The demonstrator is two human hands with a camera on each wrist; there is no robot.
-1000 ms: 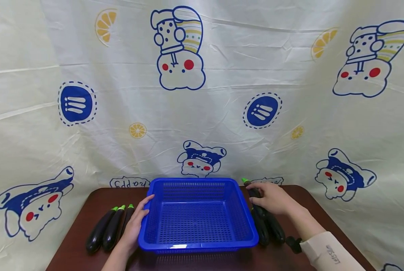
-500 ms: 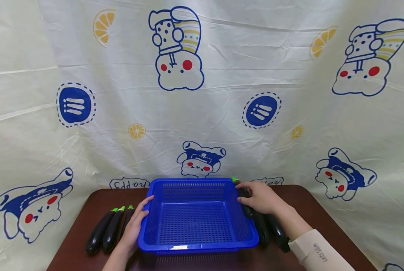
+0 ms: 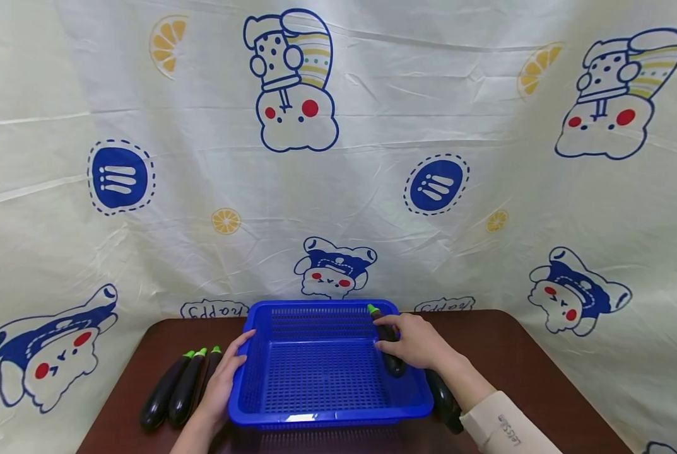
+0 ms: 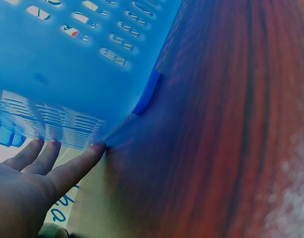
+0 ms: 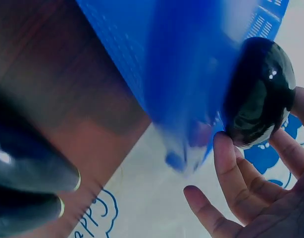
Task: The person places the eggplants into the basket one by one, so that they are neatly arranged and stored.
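A blue plastic basket [image 3: 327, 378] with slotted walls stands mid-table. My right hand [image 3: 414, 340] grips a dark purple eggplant [image 3: 394, 364] by its upper part, over the basket's right side, its green stem end pointing away. In the right wrist view the eggplant [image 5: 261, 94] shows its rounded end between the fingers and thumb, beside the blurred basket wall [image 5: 191, 59]. My left hand [image 3: 219, 381] rests against the basket's left rim. The left wrist view shows fairly straight fingers [image 4: 75, 166] touching the basket's outer side [image 4: 68, 79].
Three eggplants [image 3: 185, 388] lie side by side left of the basket on the dark brown table [image 3: 520, 372]. Right of the basket, partly hidden by my forearm, lie more eggplants [image 3: 445, 403]; two eggplants [image 5: 33, 153] show in the right wrist view. A printed cloth [image 3: 372, 189] hangs behind.
My right hand has carried the eggplant leftward, from above the others right of the basket to over the basket's right side. My left hand stays at the rim.
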